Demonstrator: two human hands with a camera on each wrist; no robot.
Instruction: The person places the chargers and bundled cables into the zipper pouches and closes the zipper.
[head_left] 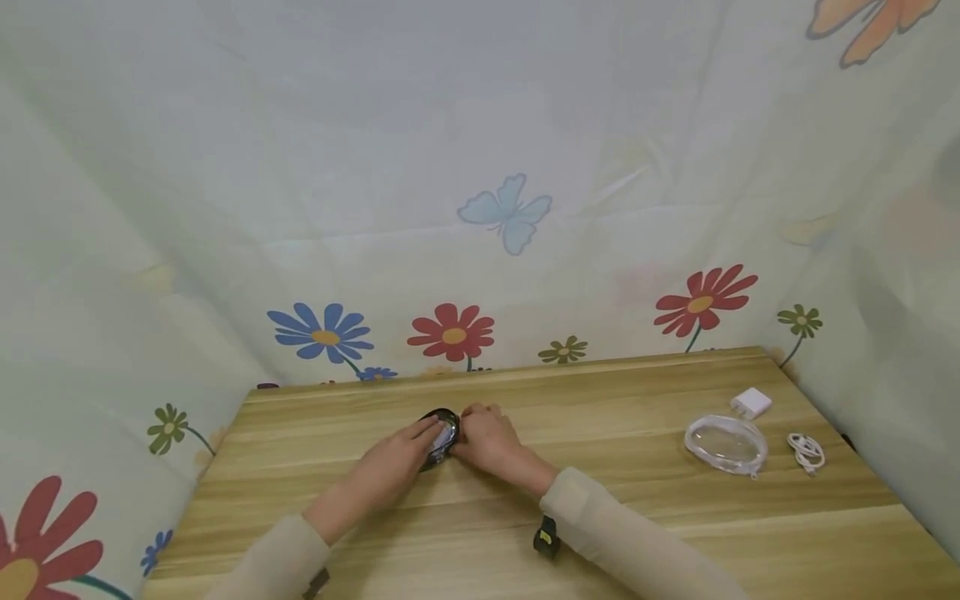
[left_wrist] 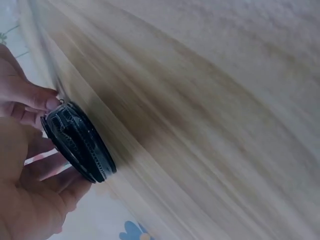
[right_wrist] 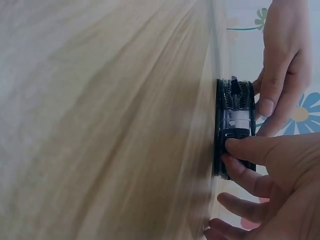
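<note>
Black case (head_left: 442, 442) is lying on or just above the table (head_left: 450, 542), between your hands. Your left hand (head_left: 390, 467) is laying its fingers, fairly straight, over the upper face; your right hand (head_left: 491, 440) is pinching at the side wall with thumb and forefinger. The zip (right_wrist: 234, 97) seems to be standing parted along that wall, and a white thing (right_wrist: 240, 121) is showing there, too little of it to name. You are probably working the slider, though your right thumb is hiding the pull. For a clean run, you should be pressing evenly with the left fingers, leading the pull along the curve rather than across it, and watching that nothing is catching in the teeth. Off to the right, well apart from your hands, a clear case (head_left: 726, 454) is lying near a cable (head_left: 806, 452); just beyond, a charger (head_left: 751, 402) is resting, and a flowered cloth (head_left: 600, 125) is hanging behind everything.
</note>
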